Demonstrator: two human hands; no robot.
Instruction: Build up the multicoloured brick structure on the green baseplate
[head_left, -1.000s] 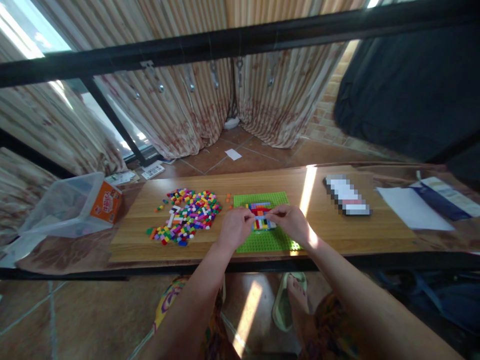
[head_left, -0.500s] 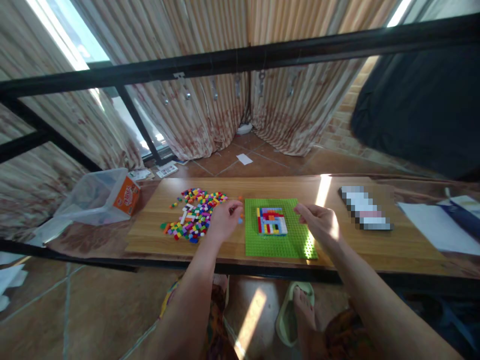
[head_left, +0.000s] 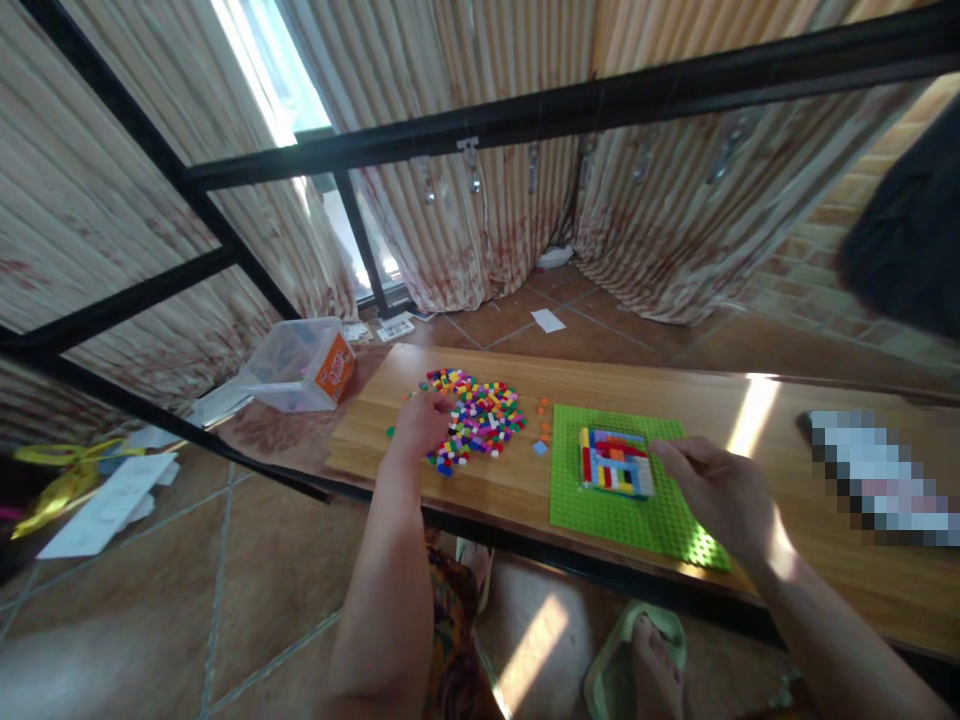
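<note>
My left hand (head_left: pixel 422 425) is over the left side of a pile of small coloured toy bricks (head_left: pixel 487 415). Its fingers curl downward and are blurred, so their grip does not show. On a green studded baseplate (head_left: pixel 574 515) sits a low, square build of toy bricks (head_left: pixel 615 465) in red, blue, yellow and white. My right hand (head_left: pixel 712 490) hovers over the plate's right part, just beside the build. Thumb and fingers there are pinched together; anything between them is too small to make out.
Several orange bricks (head_left: pixel 544 420) and a light blue piece (head_left: pixel 540 448) lie between pile and baseplate on the wooden table (head_left: pixel 630 385). A pixelated dark-edged object (head_left: pixel 877 480) lies at right. A clear plastic bin (head_left: pixel 292 375) stands beyond the left end. A black bar (head_left: pixel 525 115) crosses above.
My view has swung left, so the table appears further right. My left hand has moved left from the pile's right edge to its left side. My right hand stays by the build, slightly closer.
</note>
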